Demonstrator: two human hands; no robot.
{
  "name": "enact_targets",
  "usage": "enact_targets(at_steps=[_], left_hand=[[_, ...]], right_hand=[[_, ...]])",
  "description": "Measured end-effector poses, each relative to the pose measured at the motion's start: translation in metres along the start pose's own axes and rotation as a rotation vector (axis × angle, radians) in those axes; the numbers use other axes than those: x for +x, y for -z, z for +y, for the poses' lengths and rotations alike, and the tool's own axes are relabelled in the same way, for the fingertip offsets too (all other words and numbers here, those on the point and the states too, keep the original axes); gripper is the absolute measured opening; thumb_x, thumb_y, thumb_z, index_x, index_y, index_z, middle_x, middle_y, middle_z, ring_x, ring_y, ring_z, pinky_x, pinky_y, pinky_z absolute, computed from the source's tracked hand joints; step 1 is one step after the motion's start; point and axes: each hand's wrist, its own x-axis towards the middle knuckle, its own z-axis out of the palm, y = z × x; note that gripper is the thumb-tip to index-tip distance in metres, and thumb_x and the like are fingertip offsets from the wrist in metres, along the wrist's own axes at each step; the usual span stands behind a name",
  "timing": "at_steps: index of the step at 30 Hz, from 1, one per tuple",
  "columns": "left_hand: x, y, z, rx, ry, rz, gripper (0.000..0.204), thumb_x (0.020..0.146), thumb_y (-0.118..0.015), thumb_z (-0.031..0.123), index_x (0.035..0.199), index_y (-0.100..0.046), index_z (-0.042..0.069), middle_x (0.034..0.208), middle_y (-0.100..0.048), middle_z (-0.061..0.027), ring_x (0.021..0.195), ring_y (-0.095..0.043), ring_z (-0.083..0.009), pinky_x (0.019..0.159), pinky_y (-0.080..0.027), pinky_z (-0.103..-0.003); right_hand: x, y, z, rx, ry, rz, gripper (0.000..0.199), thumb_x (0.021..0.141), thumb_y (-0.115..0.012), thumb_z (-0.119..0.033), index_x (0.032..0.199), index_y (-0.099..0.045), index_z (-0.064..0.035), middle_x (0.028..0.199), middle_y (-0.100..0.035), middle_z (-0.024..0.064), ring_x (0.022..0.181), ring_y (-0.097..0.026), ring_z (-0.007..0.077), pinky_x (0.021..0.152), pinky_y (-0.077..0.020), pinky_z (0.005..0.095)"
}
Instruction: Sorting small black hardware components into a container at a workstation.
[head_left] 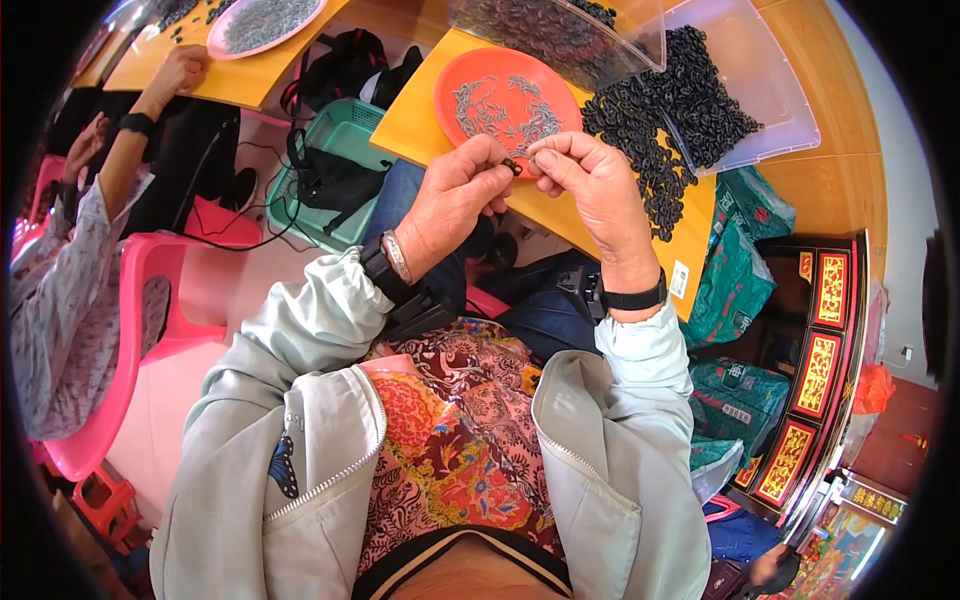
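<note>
My left hand [452, 195] pinches a small black part with a hole [513, 167] between thumb and fingertips, just past the near edge of a red-orange plate. Close beside it, to the right, the thumb and forefinger of my right hand [590, 185] are pressed together; whatever they hold is too small to make out. Behind both hands, the red-orange plate [447, 88] carries many small grey metal pieces [537, 104] like pins or screws. Right of the plate, loose black parts [645, 165] of a similar look lie spread on the yellow table [415, 118].
A tipped clear plastic bin [785, 125] spills black parts at the right; another clear box [500, 25] stands behind the plate. Green bags [738, 270] sit beside the table. At left are a green basket [345, 115], a pink chair [130, 340] and another person's arm [118, 160] near a pink plate [218, 42].
</note>
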Motion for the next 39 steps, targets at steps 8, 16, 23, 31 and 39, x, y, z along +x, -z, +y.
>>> enact_targets(at_steps=[8,16,23,31,39], left_hand=[[-0.001,-0.002,0.004,0.025,0.01,0.013,0.008,0.087,-0.05,0.01,0.089,-0.053,0.003,0.074,-0.052,0.0003,0.063,-0.051,-0.0063,0.058,-0.043,-0.02],[-0.001,-0.002,0.006,0.068,0.027,0.013,0.008,0.085,-0.05,0.01,0.086,-0.053,0.003,0.071,-0.051,-0.0001,0.062,-0.05,-0.0068,0.056,-0.042,-0.021],[0.001,-0.002,0.0,0.196,-0.043,0.045,0.008,0.085,-0.052,0.009,0.085,-0.053,0.001,0.069,-0.052,-0.0013,0.058,-0.05,-0.0074,0.053,-0.042,-0.023],[-0.006,-0.008,0.003,0.217,-0.078,0.124,0.009,0.086,-0.053,0.008,0.086,-0.055,-0.001,0.066,-0.053,-0.002,0.055,-0.05,-0.0073,0.05,-0.042,-0.023],[-0.006,-0.004,-0.008,0.206,-0.003,0.154,0.013,0.088,-0.049,0.011,0.084,-0.056,0.001,0.067,-0.056,-0.0013,0.057,-0.051,-0.0079,0.052,-0.039,-0.021]], right_hand=[[-0.003,-0.004,-0.006,-0.128,0.08,0.014,0.012,0.088,-0.059,-0.011,0.088,-0.063,0.0009,0.075,-0.061,0.0004,0.068,-0.054,0.0066,0.064,-0.0446,0.0209],[-0.003,-0.009,-0.005,-0.296,0.119,0.005,0.012,0.087,-0.061,-0.013,0.087,-0.062,-0.0006,0.074,-0.061,-0.0009,0.067,-0.052,0.0057,0.062,-0.0436,0.0203],[-0.002,-0.01,0.001,-0.418,0.202,0.041,0.015,0.084,-0.062,-0.013,0.084,-0.062,0.0019,0.068,-0.063,0.0058,0.06,-0.056,0.0082,0.055,-0.0442,0.0248],[-0.007,-0.022,0.007,-0.491,0.239,0.103,0.01,0.086,-0.06,-0.008,0.083,-0.061,0.0013,0.07,-0.06,0.0003,0.065,-0.051,0.0041,0.058,-0.0426,0.0212],[-0.01,-0.041,0.03,-0.334,0.294,0.272,0.009,0.085,-0.057,-0.006,0.081,-0.06,0.0017,0.067,-0.062,0.0032,0.062,-0.056,0.0064,0.055,-0.0452,0.0234]])
